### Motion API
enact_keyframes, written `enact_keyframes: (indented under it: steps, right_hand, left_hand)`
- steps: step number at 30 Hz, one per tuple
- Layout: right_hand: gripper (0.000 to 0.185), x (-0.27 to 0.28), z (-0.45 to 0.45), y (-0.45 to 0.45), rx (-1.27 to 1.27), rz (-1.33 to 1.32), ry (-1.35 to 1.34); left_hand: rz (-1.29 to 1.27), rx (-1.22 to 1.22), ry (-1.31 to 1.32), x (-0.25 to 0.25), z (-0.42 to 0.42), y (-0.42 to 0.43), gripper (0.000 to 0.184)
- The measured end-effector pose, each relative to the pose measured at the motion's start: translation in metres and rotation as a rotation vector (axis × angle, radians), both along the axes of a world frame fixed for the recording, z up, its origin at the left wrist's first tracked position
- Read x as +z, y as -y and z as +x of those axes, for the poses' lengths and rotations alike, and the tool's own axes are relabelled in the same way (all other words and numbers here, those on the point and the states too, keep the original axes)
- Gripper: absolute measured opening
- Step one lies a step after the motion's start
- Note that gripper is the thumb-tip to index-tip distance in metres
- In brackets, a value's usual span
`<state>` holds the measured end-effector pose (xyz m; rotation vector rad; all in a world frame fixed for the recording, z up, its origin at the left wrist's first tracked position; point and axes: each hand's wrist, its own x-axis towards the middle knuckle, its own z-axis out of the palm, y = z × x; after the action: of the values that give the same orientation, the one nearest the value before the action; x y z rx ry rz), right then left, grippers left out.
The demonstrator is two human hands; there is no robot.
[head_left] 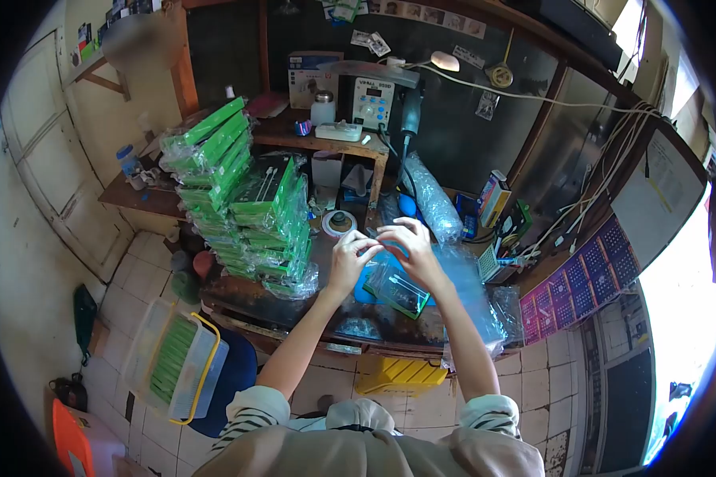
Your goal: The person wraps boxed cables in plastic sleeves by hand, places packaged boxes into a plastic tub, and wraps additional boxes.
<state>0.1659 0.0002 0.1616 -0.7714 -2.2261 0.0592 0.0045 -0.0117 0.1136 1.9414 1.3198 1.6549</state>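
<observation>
Over the workbench, my left hand [352, 261] and my right hand [410, 248] meet fingertip to fingertip. Both are closed in a pinch; whatever lies between the fingers is too small or too clear to make out. Just below them a flat black and green box [406, 292], printed with a white cable-like picture, lies in clear plastic on a blue mat [364, 288]. To the left rise tall stacks of similar green boxes [215, 171] in clear wrap. Clear plastic sheets [463, 278] spread beside my right forearm.
Behind my hands is a round tin-like container [339, 223]. A rework station [372, 103] stands on the wooden shelf. A bubble-wrap roll [433, 199] leans at the back. On the lower left, a clear basket [207, 366] holds green boxes; a yellow bin [402, 376] sits under the bench.
</observation>
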Motion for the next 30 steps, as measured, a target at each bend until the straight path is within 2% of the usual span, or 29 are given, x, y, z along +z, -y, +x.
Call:
enact_keyframes:
  steps: [2,6,9,11,13,15,17,19,21,22,24,25,27,30]
  right_hand:
    - [0.019,0.004,0.006,-0.006,0.014,0.020,-0.057]
    - [0.017,0.026,0.017,0.003,0.002,0.051,0.020]
    - [0.017,0.049,0.023,0.020,-0.005,0.083,-0.006]
    - [0.018,0.063,0.027,0.026,0.000,0.055,-0.026]
    - [0.019,0.077,0.031,0.030,0.042,0.089,-0.071]
    - [0.022,0.085,0.033,0.033,0.063,0.105,-0.097]
    - [0.021,0.088,0.036,0.034,0.247,-0.084,-0.173]
    - [0.018,0.078,0.038,0.033,0.317,-0.185,-0.233]
    - [0.015,0.070,0.039,0.033,0.343,-0.575,-0.499]
    - [0.015,0.068,0.043,0.027,0.330,-0.475,-0.404]
    - [0.015,0.068,0.045,0.026,0.275,-0.460,-0.338]
    - [0.016,0.068,0.045,0.025,0.219,-0.443,-0.272]
    - [0.016,0.073,0.045,0.025,0.217,-0.391,-0.214]
    - [0.018,0.076,0.046,0.025,0.226,-0.333,-0.202]
  left_hand:
    - [0.105,-0.006,-0.086,0.015,-0.003,0.001,0.013]
    - [0.280,0.019,-0.212,0.053,-0.009,0.018,0.014]
    - [0.188,0.007,-0.188,0.074,-0.013,0.030,0.017]
    - [0.205,-0.004,-0.169,0.085,-0.016,0.031,0.020]
    - [0.314,-0.014,-0.313,0.094,-0.019,0.030,0.021]
    - [0.296,-0.027,-0.289,0.099,-0.015,0.027,0.021]
    - [0.387,-0.087,-0.284,0.101,-0.011,0.023,0.019]
    - [0.309,-0.130,-0.223,0.099,-0.008,0.025,0.016]
    - [0.208,-0.305,-0.033,0.097,-0.008,0.025,0.018]
    - [0.209,-0.304,-0.033,0.097,-0.007,0.025,0.018]
    - [0.001,-0.714,0.444,0.095,-0.006,0.025,0.022]
    - [0.000,-0.711,0.445,0.093,-0.008,0.023,0.022]
    - [-0.041,-0.874,0.462,0.092,-0.014,0.019,0.025]
    - [-0.028,-0.807,0.428,0.100,-0.018,0.023,0.024]
